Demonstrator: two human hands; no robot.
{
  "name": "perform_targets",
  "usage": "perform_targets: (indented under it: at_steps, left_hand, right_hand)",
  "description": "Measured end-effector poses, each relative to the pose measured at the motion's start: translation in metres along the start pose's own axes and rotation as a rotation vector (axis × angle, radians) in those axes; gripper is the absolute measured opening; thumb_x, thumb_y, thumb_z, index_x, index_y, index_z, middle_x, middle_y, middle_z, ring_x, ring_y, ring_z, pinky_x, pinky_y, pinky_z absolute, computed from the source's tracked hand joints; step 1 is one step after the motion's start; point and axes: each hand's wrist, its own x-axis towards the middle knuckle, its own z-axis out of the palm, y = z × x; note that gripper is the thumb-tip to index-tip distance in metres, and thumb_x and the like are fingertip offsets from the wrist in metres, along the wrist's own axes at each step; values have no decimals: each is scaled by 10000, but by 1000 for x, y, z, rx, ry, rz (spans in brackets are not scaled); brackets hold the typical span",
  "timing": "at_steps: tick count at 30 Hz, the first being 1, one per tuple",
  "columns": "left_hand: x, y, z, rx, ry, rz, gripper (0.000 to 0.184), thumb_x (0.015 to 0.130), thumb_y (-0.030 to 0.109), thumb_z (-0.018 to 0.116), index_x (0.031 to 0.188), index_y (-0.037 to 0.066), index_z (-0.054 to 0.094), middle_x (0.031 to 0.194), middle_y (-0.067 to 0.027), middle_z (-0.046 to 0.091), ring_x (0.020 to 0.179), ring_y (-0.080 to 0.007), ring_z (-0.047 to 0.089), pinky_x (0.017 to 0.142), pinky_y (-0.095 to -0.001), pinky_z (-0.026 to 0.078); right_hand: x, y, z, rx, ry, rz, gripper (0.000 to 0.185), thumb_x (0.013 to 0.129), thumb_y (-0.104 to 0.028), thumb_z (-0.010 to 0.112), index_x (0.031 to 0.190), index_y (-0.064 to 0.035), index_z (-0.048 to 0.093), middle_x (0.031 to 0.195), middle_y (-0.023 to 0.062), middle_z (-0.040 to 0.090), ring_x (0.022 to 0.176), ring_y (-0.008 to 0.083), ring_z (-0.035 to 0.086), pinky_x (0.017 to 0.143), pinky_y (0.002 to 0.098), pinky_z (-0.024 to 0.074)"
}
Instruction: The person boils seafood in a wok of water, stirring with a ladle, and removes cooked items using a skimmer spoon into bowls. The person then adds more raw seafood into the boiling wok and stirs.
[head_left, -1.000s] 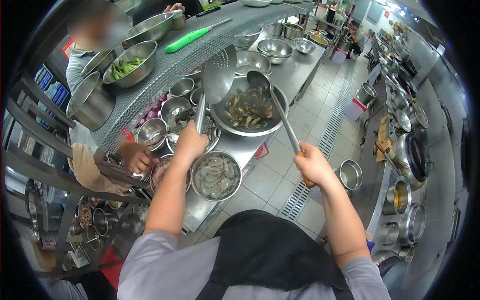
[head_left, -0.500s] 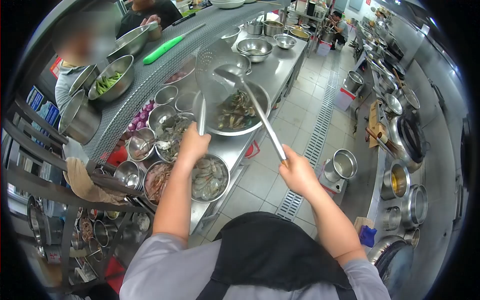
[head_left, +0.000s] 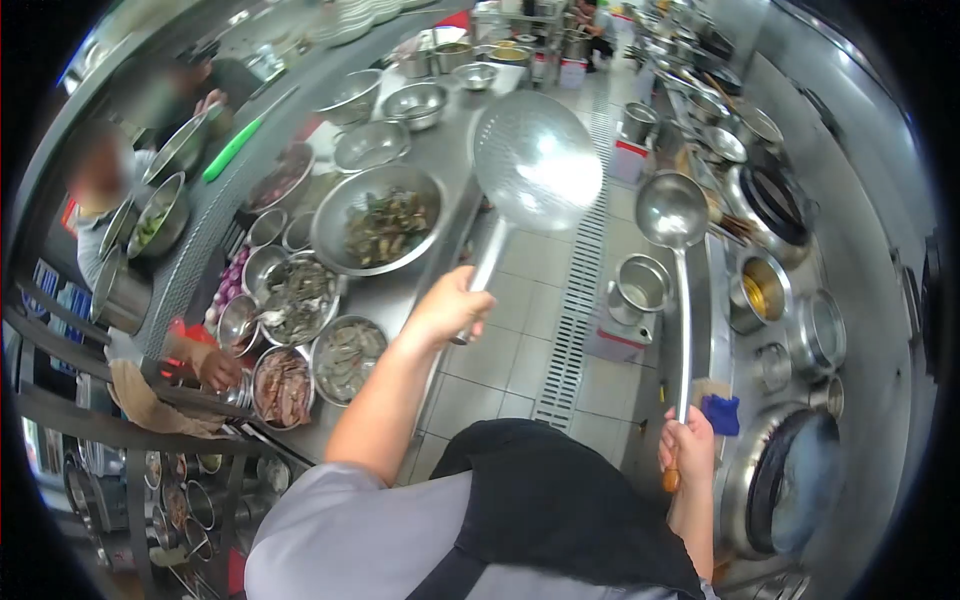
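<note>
A tiled floor (head_left: pixel 515 365) runs beside a steel counter (head_left: pixel 452 152). Above the floor, the left hand (head_left: pixel 448 308) is closed round a skimmer (head_left: pixel 537 160), slanting up the view and slightly right, head foremost. The right hand (head_left: pixel 688 447) grips a ladle (head_left: pixel 671 209), nearly upright in view, bowl farthest away. Glare blurs the skimmer's holes; fingers hide part of each handle.

Head view: from the wearer's head, facing forward and steeply down.
Lower edge: black cloth apron (head_left: pixel 570 500), near.
Upper edge: pale tiled floor (head_left: pixel 515 350) reaching far.
</note>
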Motion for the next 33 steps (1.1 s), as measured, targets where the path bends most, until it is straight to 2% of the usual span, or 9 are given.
perform_targets:
  at_steps: [12, 17, 19, 22, 24, 25, 28, 30, 33]
  left_hand:
    - [16, -6, 359, 234, -811, -109, 166, 750, 50, 575, 889, -6, 503, 611, -47, 519, 427, -115, 476, 380, -255, 376]
    - [25, -13, 510, 667, -951, 256, 229, 753, 79, 558, 926, -70, 530, 621, -83, 570, 455, -141, 540, 415, -298, 424]
    - [18, -5, 569, 867, -927, 571, 268, 755, 82, 545, 953, -96, 514, 662, -165, 601, 489, -209, 606, 449, -358, 480]
    - [37, -20, 655, 1031, -944, 570, 333, 764, 76, 521, 1039, -110, 508, 757, -258, 632, 560, -297, 653, 519, -377, 520]
    - [66, -47, 701, 1179, -815, 1157, 348, 763, 71, 517, 1060, -110, 507, 813, -273, 647, 631, -335, 670, 589, -393, 532]
    - [66, -47, 709, 1172, -835, 1162, 348, 763, 71, 517, 1060, -110, 507, 813, -273, 647, 631, -335, 670, 589, -393, 532]
    - [61, -31, 723, 1305, -868, 1149, 302, 763, 79, 525, 996, -110, 567, 835, -268, 656, 718, -360, 678, 657, -408, 531]
    - [58, -9, 723, 1574, -1168, 656, 350, 744, 85, 550, 1033, -112, 535, 863, -304, 633, 621, -307, 670, 516, -401, 522]
    - [77, -10, 717, 1536, -1303, 572, 304, 758, 110, 579, 974, -102, 544, 750, -194, 622, 539, -236, 626, 439, -367, 494]
  right_hand:
    - [-255, 6, -241, -312, 1080, -77, 102, 791, -43, 484, 871, 9, 520, 586, 31, 481, 402, 127, 480, 395, 291, 385]
    - [-316, 24, -310, -975, 1390, 308, 256, 759, -142, 532, 901, 70, 552, 859, 300, 608, 886, 462, 570, 799, 489, 453]
    - [-327, 25, -329, -975, 1404, 332, 256, 759, -138, 531, 908, 69, 555, 874, 297, 610, 881, 455, 577, 794, 489, 457]
    - [-326, 28, -351, -973, 1417, 393, 265, 771, -132, 526, 955, 55, 563, 912, 291, 613, 881, 441, 588, 796, 486, 469]
    - [-319, 36, -365, -988, 1442, 450, 275, 786, -132, 521, 999, 35, 566, 927, 282, 618, 888, 431, 594, 802, 479, 476]
    - [-318, 41, -368, -932, 1432, 449, 287, 793, -131, 527, 1034, 20, 567, 957, 270, 621, 917, 427, 588, 826, 471, 473]
    - [-320, 23, -333, -761, 1335, 533, 265, 797, -113, 525, 1011, 40, 556, 915, 265, 628, 792, 411, 626, 714, 462, 510]
    - [-327, 60, -324, -904, 1348, 389, 217, 804, -90, 512, 966, 52, 535, 776, 229, 617, 574, 333, 631, 511, 424, 506]
    - [-318, 42, -272, -252, 1300, 388, 170, 810, -79, 494, 930, 40, 513, 649, 132, 549, 442, 206, 568, 356, 360, 418]
